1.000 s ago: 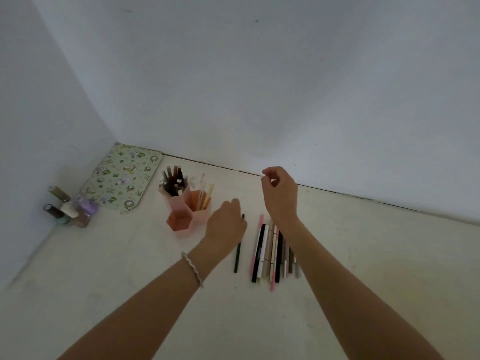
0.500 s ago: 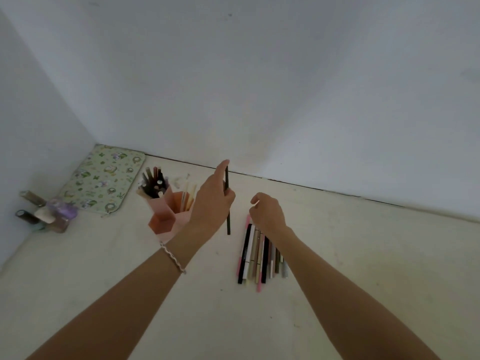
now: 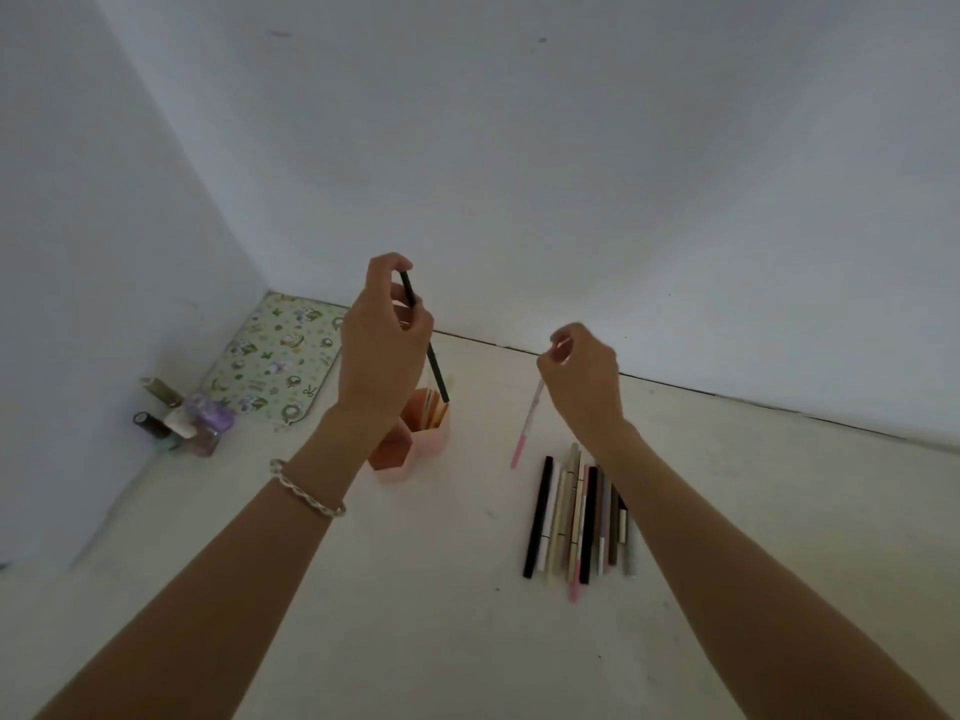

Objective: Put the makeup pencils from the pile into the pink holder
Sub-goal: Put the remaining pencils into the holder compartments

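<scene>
Dark pencil (image 3: 438, 374) tip-down over pink holder (image 3: 427, 439).

A translucent pink plastic holder (image 3: 415, 441), smooth and faintly glossy, stands on a matt, off-white surface (image 3: 415, 589) marked with small dark specks. A slim dark pencil (image 3: 425, 339) with a smooth, dull finish is pinched in the left hand (image 3: 382, 350); a pale pink pencil (image 3: 527, 428) of glossy plastic hangs from the right hand (image 3: 582, 381). The pile of pencils (image 3: 579, 519) shows smooth casings, some shiny black, others matt cream and brown. A beaded, silvery bracelet (image 3: 306, 488) glints on the left wrist. Glass bottles (image 3: 182, 418) shine beside a printed pad (image 3: 278, 356) of satin sheen. The walls (image 3: 571, 148) are matt painted plaster.
</scene>
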A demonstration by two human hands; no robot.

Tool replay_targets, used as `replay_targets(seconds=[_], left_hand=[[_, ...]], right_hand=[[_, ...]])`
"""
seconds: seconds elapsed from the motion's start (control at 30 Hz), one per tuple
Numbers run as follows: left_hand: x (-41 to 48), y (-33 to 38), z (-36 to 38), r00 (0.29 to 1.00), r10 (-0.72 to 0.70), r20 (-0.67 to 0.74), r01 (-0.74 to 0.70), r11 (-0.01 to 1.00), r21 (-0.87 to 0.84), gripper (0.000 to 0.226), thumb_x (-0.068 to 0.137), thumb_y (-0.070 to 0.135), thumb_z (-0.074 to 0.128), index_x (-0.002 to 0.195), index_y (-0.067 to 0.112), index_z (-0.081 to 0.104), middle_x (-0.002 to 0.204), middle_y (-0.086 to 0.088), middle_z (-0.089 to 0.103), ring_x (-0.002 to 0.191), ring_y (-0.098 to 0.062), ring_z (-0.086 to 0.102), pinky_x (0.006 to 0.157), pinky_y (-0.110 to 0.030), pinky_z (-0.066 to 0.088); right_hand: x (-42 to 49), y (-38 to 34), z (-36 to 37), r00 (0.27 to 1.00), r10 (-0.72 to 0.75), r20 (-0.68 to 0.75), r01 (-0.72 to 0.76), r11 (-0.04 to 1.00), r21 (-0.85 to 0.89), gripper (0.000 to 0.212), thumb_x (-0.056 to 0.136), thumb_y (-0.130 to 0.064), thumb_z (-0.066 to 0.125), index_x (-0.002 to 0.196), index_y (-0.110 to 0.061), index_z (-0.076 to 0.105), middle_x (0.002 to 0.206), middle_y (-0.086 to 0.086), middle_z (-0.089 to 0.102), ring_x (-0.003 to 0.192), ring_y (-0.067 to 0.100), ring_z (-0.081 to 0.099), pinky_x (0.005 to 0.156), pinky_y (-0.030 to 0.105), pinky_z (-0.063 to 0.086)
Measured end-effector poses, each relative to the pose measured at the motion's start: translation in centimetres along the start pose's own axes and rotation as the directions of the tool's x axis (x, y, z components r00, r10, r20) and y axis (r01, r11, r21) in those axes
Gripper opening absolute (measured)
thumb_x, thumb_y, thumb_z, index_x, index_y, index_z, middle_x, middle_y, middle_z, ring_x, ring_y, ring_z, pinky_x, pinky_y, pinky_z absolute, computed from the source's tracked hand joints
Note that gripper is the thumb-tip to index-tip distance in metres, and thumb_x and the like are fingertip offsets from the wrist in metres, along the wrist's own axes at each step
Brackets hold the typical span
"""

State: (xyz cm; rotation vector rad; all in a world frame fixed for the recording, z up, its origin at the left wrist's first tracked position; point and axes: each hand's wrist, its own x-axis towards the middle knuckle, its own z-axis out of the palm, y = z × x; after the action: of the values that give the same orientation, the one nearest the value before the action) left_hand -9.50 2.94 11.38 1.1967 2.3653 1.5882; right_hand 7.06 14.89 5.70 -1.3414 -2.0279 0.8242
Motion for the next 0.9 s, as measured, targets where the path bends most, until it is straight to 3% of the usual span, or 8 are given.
replay_targets(seconds=[0.17,0.23,0.3,0.37,0.5,0.7,0.8,0.9], left_hand=[[-0.8,-1.6,0.6,0.986,0.06,0.154,-0.09,0.977,0.194,0.034,0.092,0.009,0.056,0.12,0.025,0.045,0.091,0.002,0.062,0.077,-0.015,0.063,0.068,-0.032,0.056],[-1.5,-2.5,0.8,0.969,0.13,0.209,-0.198,0.916,0.348,0.031,0.09,0.006,0.057,0.119,0.015,0.052,0.102,-0.005,0.062,0.094,-0.022,0.06,0.08,-0.039,0.054],[-1.6,-3.3,0.6,0.952,0.214,0.218,-0.298,0.807,0.509,0.033,0.085,0.004,0.061,0.118,0.008,0.06,0.12,-0.013,0.059,0.122,-0.03,0.048,0.104,-0.043,0.042],[-1.2,-3.6,-0.2,0.957,0.243,0.16,-0.291,0.785,0.547,0.039,0.082,0.0,0.058,0.121,0.006,0.061,0.128,-0.016,0.055,0.13,-0.033,0.041,0.113,-0.043,0.031],[-0.6,-3.0,-2.1,0.972,0.234,0.026,-0.224,0.882,0.414,0.047,0.075,-0.009,0.051,0.119,0.004,0.061,0.118,-0.013,0.06,0.118,-0.031,0.049,0.103,-0.04,0.04],[-1.9,-1.5,-2.2,0.985,0.167,0.037,-0.17,0.941,0.293,0.048,0.076,-0.008,0.051,0.119,0.01,0.061,0.118,-0.004,0.062,0.116,-0.022,0.05,0.1,-0.033,0.041],[-4.1,-0.5,-0.1,0.983,0.144,0.114,-0.164,0.968,0.188,0.039,0.083,-0.002,0.051,0.117,0.016,0.058,0.112,0.002,0.061,0.095,-0.014,0.061,0.082,-0.029,0.052],[-8.0,0.1,3.9,0.94,0.049,0.337,-0.12,0.974,0.194,0.04,0.09,0.005,0.052,0.125,0.023,0.047,0.103,0.006,0.059,0.079,-0.006,0.062,0.068,-0.025,0.056]], right_hand=[[0.4,-3.7,-1.7,0.975,-0.138,-0.177,0.176,0.959,0.222,0.015,0.081,-0.008,0.062,0.094,-0.017,0.06,0.073,-0.012,0.059,0.054,0.004,0.044,0.058,0.011,0.038],[-0.2,-4.6,-1.7,0.961,-0.17,-0.217,0.227,0.936,0.269,0.016,0.082,-0.006,0.062,0.093,-0.017,0.06,0.073,-0.013,0.059,0.055,0.004,0.042,0.057,0.01,0.037],[-0.9,-5.4,-1.3,0.953,-0.184,-0.243,0.257,0.913,0.316,0.016,0.084,-0.006,0.062,0.093,-0.018,0.06,0.073,-0.013,0.059,0.055,0.004,0.041,0.056,0.009,0.037],[-1.7,-5.9,-0.6,0.944,-0.193,-0.267,0.283,0.89,0.358,0.017,0.085,-0.006,0.063,0.094,-0.02,0.059,0.075,-0.011,0.06,0.057,0.004,0.042,0.056,0.01,0.038],[-3.1,-6.2,1.8,0.946,-0.234,-0.223,0.301,0.891,0.34,0.016,0.088,-0.007,0.063,0.096,-0.02,0.059,0.079,-0.007,0.063,0.062,0.006,0.045,0.06,0.017,0.042],[-5.2,-4.3,4.9,0.926,-0.377,-0.03,0.378,0.917,0.129,0.018,0.092,-0.013,0.06,0.109,-0.015,0.065,0.1,-0.005,0.065,0.081,0.0,0.047,0.078,0.026,0.05],[-4.8,-3.5,3.8,0.956,-0.264,-0.128,0.286,0.936,0.206,0.025,0.092,-0.012,0.055,0.116,-0.019,0.061,0.098,-0.01,0.061,0.07,0.002,0.052,0.066,0.018,0.047],[-3.9,-2.3,1.5,0.974,-0.135,-0.181,0.178,0.952,0.249,0.025,0.091,-0.008,0.051,0.112,-0.02,0.06,0.091,-0.013,0.06,0.065,0.007,0.054,0.061,0.018,0.045]])
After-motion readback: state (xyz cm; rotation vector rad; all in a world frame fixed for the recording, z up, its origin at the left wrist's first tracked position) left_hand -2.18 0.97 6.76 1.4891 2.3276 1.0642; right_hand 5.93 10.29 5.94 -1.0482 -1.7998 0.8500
